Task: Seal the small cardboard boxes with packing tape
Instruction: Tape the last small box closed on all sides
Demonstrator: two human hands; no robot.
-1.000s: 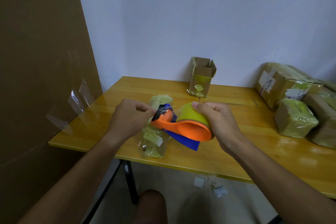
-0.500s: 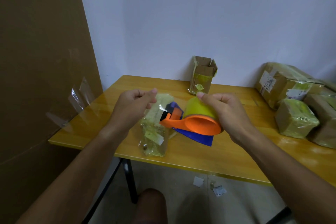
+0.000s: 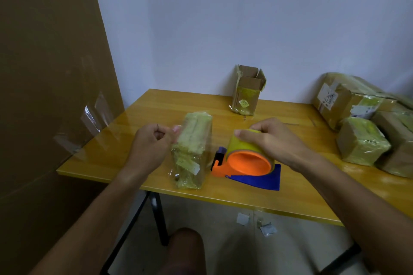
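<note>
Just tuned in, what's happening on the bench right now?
A person is taping up small boxes at a wooden table. The right hand grips the orange tape dispenser, while the left hand pinches a pulled-out strip of clear tape beside the tape-wrapped box lying between them. An open box stands by the wall; wrapped boxes sit at the right.

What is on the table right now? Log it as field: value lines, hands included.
left hand: pinches a clear strip of tape beside the wrapped box
right hand: grips the tape dispenser by its roll
wrapped box: lies on the table, between the hands
open box: upright at the wall, flaps up
sealed boxes: stacked at the right edge
</note>
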